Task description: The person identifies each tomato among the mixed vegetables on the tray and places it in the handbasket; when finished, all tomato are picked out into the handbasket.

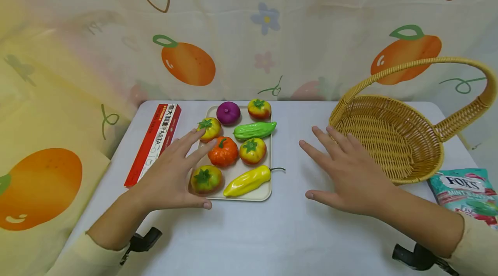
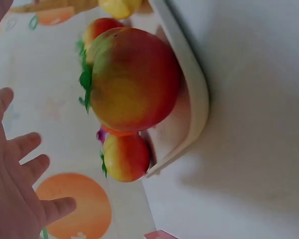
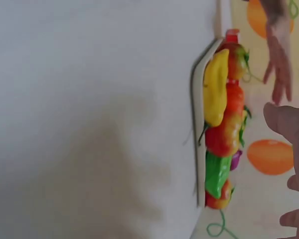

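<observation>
My left hand (image 1: pixel 171 176), fingers spread, hovers over the left edge of a cream tray (image 1: pixel 249 198) and holds nothing. On the tray lie an orange pumpkin (image 1: pixel 223 152), a purple onion-like vegetable (image 1: pixel 228 113), a green pepper (image 1: pixel 254 130), a yellow pepper (image 1: pixel 247 181) and several red-yellow tomatoes with green leaf tops, one a tomato (image 1: pixel 253 151) beside the pumpkin. The tomato (image 2: pixel 134 79) at the near left corner looms large in the left wrist view. My right hand (image 1: pixel 346 172) is spread above the table between tray and wicker basket (image 1: pixel 389 137), with nothing in it.
A red and white pasta box (image 1: pixel 153 144) lies left of the tray. The basket, with its tall arched handle, stands at the back right. Near the right edge lies a teal Fox's mints bag (image 1: pixel 467 194). A fruit-print cloth (image 1: pixel 303 20) hangs behind the white table.
</observation>
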Demonstrator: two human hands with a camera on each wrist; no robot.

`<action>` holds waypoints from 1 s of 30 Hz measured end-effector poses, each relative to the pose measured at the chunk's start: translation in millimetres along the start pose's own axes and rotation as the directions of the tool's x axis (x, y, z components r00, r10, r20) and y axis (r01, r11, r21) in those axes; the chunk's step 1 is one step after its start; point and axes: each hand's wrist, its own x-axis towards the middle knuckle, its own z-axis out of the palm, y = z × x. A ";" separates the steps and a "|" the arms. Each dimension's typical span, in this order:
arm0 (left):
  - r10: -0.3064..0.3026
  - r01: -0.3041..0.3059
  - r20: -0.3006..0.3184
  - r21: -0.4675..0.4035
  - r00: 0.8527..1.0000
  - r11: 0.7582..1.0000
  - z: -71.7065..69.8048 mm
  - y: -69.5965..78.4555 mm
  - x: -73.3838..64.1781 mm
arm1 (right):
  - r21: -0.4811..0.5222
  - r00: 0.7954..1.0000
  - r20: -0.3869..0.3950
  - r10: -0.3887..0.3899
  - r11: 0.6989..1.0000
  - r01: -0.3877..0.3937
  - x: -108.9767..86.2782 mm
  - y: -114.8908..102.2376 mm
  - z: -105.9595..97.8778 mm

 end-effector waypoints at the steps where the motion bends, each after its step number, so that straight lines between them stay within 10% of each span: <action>1: -0.009 0.009 -0.007 -0.017 1.000 1.000 0.9 -1.0 -0.9 | 0.006 1.000 -0.015 -0.005 1.000 0.005 2.1 -2.5 1.2; 30: -0.092 0.096 0.032 -0.430 0.995 0.898 41.5 -56.2 -19.2 | 0.398 0.996 -0.090 0.018 0.917 0.020 39.8 -87.3 41.6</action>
